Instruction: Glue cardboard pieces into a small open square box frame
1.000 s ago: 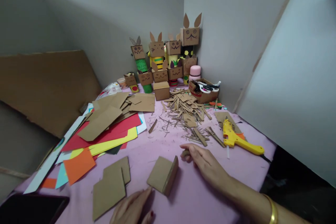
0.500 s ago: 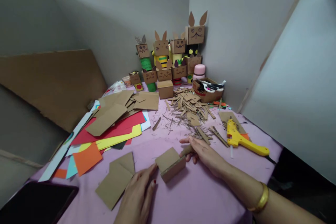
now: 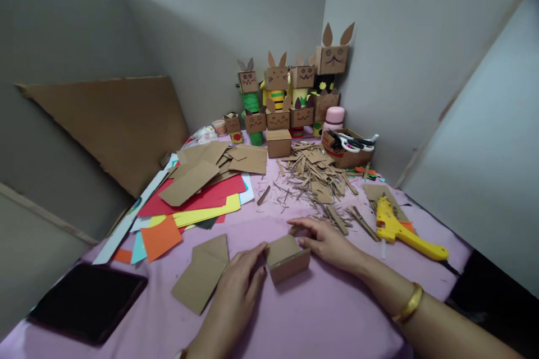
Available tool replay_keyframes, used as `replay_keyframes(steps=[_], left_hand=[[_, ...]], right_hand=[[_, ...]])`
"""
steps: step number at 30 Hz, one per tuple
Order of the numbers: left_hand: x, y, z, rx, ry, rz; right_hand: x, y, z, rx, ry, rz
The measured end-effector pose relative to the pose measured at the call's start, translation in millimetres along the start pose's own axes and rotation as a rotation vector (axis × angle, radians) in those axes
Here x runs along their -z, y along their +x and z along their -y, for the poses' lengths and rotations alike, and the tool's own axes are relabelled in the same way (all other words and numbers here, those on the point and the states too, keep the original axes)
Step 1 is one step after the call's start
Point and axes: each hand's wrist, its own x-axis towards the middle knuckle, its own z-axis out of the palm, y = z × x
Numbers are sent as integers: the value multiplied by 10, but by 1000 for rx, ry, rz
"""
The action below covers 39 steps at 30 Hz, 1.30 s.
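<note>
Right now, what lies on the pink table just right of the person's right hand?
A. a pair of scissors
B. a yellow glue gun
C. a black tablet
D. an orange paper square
B: the yellow glue gun lies beside the right hand, past the cardboard strips.

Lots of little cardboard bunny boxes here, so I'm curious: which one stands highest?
The big-eared box at the back right corner, by the wall. Its upright ears top every other figure in the group.

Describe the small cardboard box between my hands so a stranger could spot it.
On the pink table, near its front edge, it sits between the left hand and right hand. This cardboard box is plain brown, with no face or ears, unlike the rabbit boxes at the back.
</note>
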Motion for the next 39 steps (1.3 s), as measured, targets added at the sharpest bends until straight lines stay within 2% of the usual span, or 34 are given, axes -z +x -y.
replay_keyframes(steps=[5, 14, 17, 20, 22, 24, 26, 30, 34, 36, 39], left_hand=[[-26, 11, -27, -28, -35, 4], [-48, -135, -100, -79, -59, 37], [-58, -214, -82, -141, -10, 5], [0, -326, 83, -148, 179, -129], [86, -409, 254, -42, 334, -240], [190, -480, 417, 81, 436, -295], [284, -524, 527, 171, 462, -274], [394, -546, 556, 257, 370, -226], [440, -558, 471, 233, 177, -301], [462, -556, 414, 249, -12, -311], [494, -499, 309, 300, -415, -254]], right_hand=[[-19, -108, -6, -30, -47, -2], [-72, -501, 40, -103, -20, 27], [-79, -554, 9, -121, -24, 30], [-78, -564, -21, -151, -31, 44], [-77, -566, -38, -166, -40, 52], [-80, -570, -53, -171, -41, 53], [-86, -572, -68, -171, -36, 44], [-98, -565, -90, -199, -26, 29], [-107, -557, -113, -197, -34, 27], [-108, -550, -119, -202, -36, 27], [-100, -520, -105, -231, -22, 23]])
